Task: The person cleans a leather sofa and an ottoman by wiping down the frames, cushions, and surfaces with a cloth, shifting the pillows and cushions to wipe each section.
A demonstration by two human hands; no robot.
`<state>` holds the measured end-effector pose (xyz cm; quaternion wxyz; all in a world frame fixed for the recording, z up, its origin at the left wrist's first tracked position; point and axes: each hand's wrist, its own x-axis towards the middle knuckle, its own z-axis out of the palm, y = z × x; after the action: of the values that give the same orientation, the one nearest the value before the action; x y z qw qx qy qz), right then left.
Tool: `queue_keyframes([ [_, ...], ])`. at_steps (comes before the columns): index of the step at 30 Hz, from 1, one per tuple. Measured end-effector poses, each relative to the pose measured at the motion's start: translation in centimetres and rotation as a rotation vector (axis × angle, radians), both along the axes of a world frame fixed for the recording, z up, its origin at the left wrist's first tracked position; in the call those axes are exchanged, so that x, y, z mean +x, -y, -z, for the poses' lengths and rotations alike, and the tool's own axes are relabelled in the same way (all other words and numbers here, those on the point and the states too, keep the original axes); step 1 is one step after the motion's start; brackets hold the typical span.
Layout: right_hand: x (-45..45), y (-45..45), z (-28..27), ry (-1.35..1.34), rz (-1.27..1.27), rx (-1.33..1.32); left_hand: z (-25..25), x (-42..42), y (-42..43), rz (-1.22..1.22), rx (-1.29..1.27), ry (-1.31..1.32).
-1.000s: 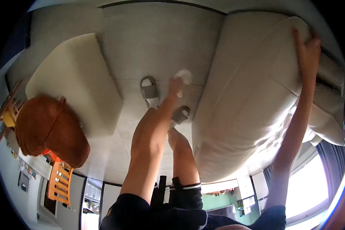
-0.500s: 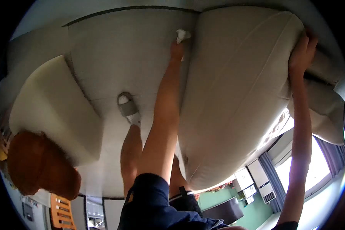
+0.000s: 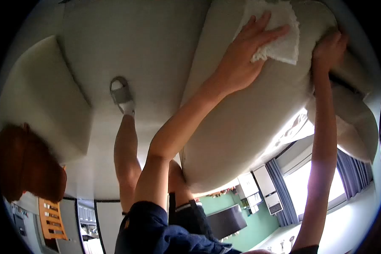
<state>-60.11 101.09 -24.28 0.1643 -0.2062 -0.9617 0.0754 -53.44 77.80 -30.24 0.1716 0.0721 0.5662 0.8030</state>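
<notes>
one chair (image 3: 51, 219) (cloth (image 3: 287, 47) well apart)

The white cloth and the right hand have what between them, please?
The head view shows only bare beige upholstery between the white cloth and right hand.

Green wall (image 3: 260, 227), bright window (image 3: 299, 186) (curtained)

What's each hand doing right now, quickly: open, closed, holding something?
Left hand: open, fingers spread over a white cloth.
Right hand: at the beige upholstery's edge; too blurred to tell whether it grips.
</notes>
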Motion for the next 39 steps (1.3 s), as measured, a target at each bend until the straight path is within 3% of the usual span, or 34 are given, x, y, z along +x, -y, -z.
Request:
queue_keyframes([
  [3, -1.2, -0.1, -0.8, -0.065, -0.035, 0.131, -1.8, 2.3, -0.1, 0.023, -0.12, -0.14],
  [5, -1.2, -0.1, -0.3, -0.086, -0.111, 0.116, -1.6, 5.2, -0.2, 0.034, -0.192, -0.047],
  [6, -1.4, 0.9, -0.7, -0.013, -0.031, 0.111, -2.0, 6.5, 1.0, 0.023, -0.195, -0.056],
  [11, -1.6, 0.1, -0.6, 0.033, -0.056, 0.132, -1.6, 20.0, 4.0, 0.011, -0.289, 0.235],
  [16, -2.4, 0.4, -0.6, 0.054, -0.062, 0.111, -6.8, 40.7, 11.4, 0.015, -0.491, 0.687],
  [18, -2.7, 0.1, -0.3, 0.067, -0.051, 0.109, -5.9, 48.8, 11.9, -0.042, -0.514, 0.793],
  [20, -3.2, -1.9, 0.6, 0.048, -0.105, 0.269, -5.8, 53.9, 13.1, -0.213, -0.597, 1.168],
  [21, -3.2, -1.8, 0.9, 0.05, -0.122, 0.26, -4.5, 55.0, 13.0, -0.23, -0.597, 1.177],
  [23, -3.3, -0.9, 0.0, 0.054, -0.066, 0.041, 0.4, 57.0, 13.4, -0.268, -0.542, 1.583],
  [24, -3.4, -0.1, -0.5, 0.048, -0.074, 0.039, 4.9, 61.9, 13.3, -0.347, -0.386, 1.504],
  [26, -3.1, 1.0, -1.3, 0.082, -0.012, 0.065, 7.1, 56.2, 12.8, -0.402, -0.276, 1.782],
  [28, -3.0, 0.9, -1.1, 0.054, -0.02, 0.081, 14.6, 56.3, 12.0, 0.364, -0.95, 1.079],
  [29, -3.1, 0.7, -0.9, 0.011, -0.023, 0.09, 21.2, 57.0, 9.2, 0.29, -0.888, 1.136],
  [31, -3.5, -0.1, -0.5, -0.002, -0.022, 0.124, 30.5, 49.8, 3.2, 0.148, -0.799, 0.832],
  [33, -3.5, -0.6, -0.8, -0.01, -0.015, 0.169, 18.1, 26.6, 4.6, -0.017, -0.435, 1.014],
  [34, -3.2, 0.1, -1.2, 0.039, 0.003, 0.116, 15.6, 18.2, 3.5, -0.044, -0.332, 0.945],
  [36, -2.4, 1.0, -1.5, 0.099, 0.022, 0.065, 13.5, 5.8, 0.0, -0.102, -0.186, 0.677],
  [37, -2.2, 1.2, -1.6, 0.108, 0.007, 0.047, 14.5, 2.3, -2.6, -0.151, -0.147, 0.4],
  [39, -2.6, -0.2, -1.4, 0.081, -0.008, 0.044, 15.0, -6.3, -6.5, -0.065, -0.179, 0.173],
])
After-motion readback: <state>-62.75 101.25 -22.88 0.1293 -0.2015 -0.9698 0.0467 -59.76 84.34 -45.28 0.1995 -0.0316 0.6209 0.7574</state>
